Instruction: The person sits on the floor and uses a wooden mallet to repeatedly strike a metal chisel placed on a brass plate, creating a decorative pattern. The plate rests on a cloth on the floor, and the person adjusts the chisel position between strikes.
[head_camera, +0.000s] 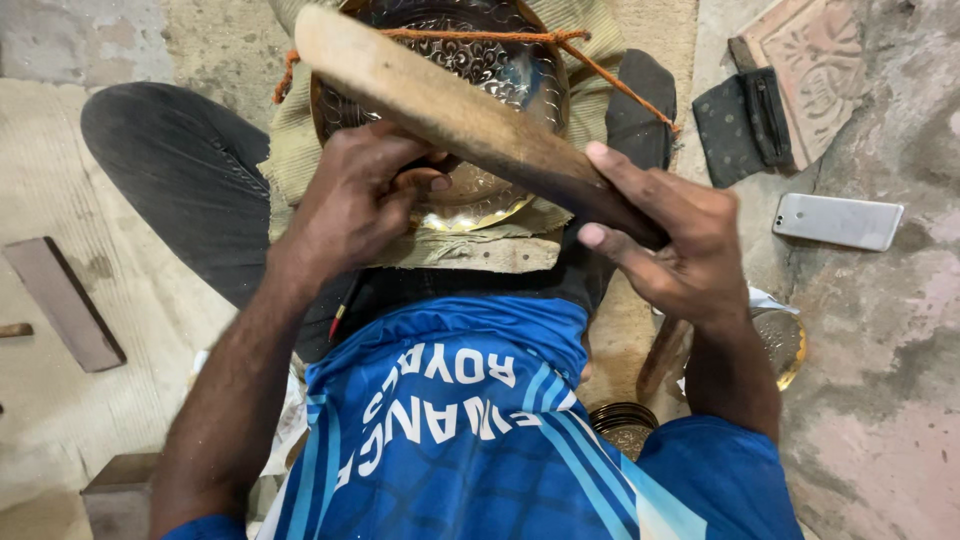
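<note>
We are mid-way through working an embossed metal bowl (470, 60) — it lies in our lap on a folded olive cloth (300, 140), tied round with an orange cord (620, 80), its patterned face turned up toward us. Our right hand (680, 250) is closed around one end of a long wooden mallet (450, 110), fingers wrapped over the shaft and thumb laid along it, so that the wood slants up and across the bowl. Our left hand (365, 195) is curled tight against the bowl's near rim; it seems to pinch something small against the metal, but we cannot tell what it is, since the fingers cover it.

As we judge it, this is the striking stage of the chasing work, and the next move calls for a short, well-aimed blow while the left hand keeps its place steady on the rim — a slip could mar the pattern or catch the fingers.

We sit cross-legged on a rough concrete floor (880, 420), stained and worn. A flat wooden block (65, 300) lies to our left; to our right lie a white phone (838, 220), a dark pouch (745, 125) and a carved slab (810, 70). More brass pieces (782, 345) rest by our right knee.
</note>
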